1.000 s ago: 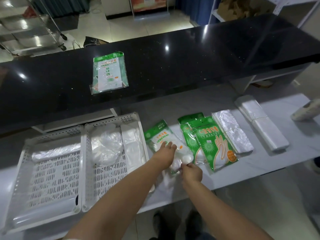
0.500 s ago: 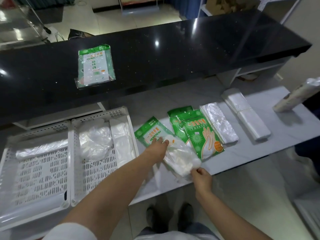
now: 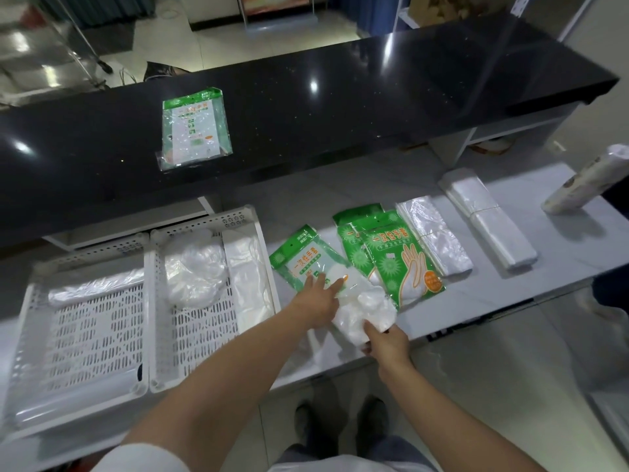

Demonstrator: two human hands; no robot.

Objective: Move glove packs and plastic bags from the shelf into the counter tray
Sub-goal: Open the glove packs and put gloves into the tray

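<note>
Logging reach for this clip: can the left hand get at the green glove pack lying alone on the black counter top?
Probably yes. The green glove pack lies uncovered, with nothing standing between it and the left hand, though that hand now presses another green pack on the grey shelf.

L: left hand flat, straight fingers pressing green-and-white flat plastic glove pack, near front edge of pale grey shelf | R: right hand pinching crumpled translucent white plastic bundle at front edge | white perforated plastic tray just left of pack, clear bags inside
</note>
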